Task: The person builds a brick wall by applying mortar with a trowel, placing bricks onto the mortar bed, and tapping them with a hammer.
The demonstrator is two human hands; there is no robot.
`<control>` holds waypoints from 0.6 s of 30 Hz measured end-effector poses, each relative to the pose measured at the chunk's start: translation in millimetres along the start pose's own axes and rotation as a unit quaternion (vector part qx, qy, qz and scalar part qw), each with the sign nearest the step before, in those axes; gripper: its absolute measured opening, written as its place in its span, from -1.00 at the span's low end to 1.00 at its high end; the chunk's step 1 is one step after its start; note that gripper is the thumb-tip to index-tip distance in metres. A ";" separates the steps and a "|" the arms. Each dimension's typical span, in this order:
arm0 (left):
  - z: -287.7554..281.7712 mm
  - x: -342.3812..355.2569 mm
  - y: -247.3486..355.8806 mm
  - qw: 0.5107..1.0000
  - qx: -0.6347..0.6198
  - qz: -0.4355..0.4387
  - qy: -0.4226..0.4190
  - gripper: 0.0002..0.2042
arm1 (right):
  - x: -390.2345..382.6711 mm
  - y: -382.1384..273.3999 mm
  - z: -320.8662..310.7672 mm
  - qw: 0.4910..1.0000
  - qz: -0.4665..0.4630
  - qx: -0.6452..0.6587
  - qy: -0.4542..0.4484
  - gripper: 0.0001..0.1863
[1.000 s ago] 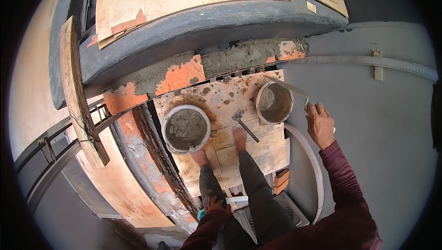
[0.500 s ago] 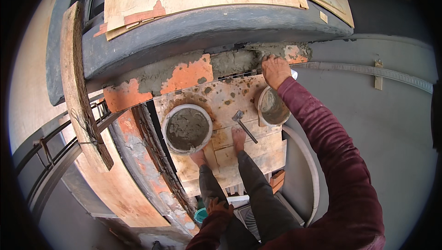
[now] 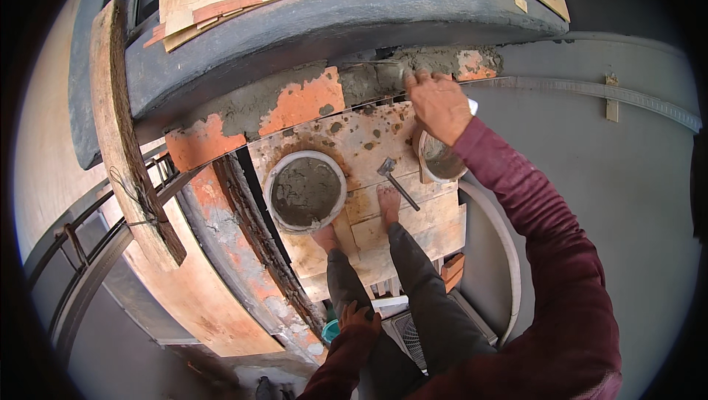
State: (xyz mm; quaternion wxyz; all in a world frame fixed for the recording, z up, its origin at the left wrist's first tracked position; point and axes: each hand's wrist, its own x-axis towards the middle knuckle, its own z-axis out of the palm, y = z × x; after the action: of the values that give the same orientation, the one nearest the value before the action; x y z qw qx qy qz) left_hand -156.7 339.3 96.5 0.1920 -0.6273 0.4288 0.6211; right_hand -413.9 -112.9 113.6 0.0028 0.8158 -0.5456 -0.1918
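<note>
Plank platform point(image 3: 441, 218) below, right hand point(image 3: 440, 105) gripping a mostly hidden trowel point(image 3: 388, 65) at mortar point(image 3: 360, 85) on brick ledge point(image 3: 306, 103), left hand point(image 3: 359, 320) spread on left leg point(image 3: 346, 282); pressing too hard could push mortar off.

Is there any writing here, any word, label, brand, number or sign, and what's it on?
There is none that I can read.
The long pale strip at the right has fine marks, too small to make out.
I see no lettering on the mortar bucket or the hammer.
</note>
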 end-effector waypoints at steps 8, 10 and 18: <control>-29.2 -28.1 -37.4 0.983 0.108 0.135 -0.065 -0.53 | -190.9 -11.9 -61.2 0.938 0.135 0.311 -0.074 -0.56; -29.6 -34.2 -51.4 0.978 0.130 0.150 -0.067 -0.52 | -218.5 -52.8 -27.2 0.905 0.127 0.397 -0.088 -0.57; -25.2 -2.6 -76.4 0.951 0.239 0.190 -0.051 -0.71 | -132.9 -296.6 210.0 0.738 0.114 0.597 -0.293 -0.72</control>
State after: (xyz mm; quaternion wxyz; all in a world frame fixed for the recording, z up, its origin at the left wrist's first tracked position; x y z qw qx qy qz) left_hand -81.5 363.2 80.5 0.2367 -0.4372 0.6655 0.5567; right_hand -260.5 168.6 -103.1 -0.6231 0.4855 -0.6108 -0.0544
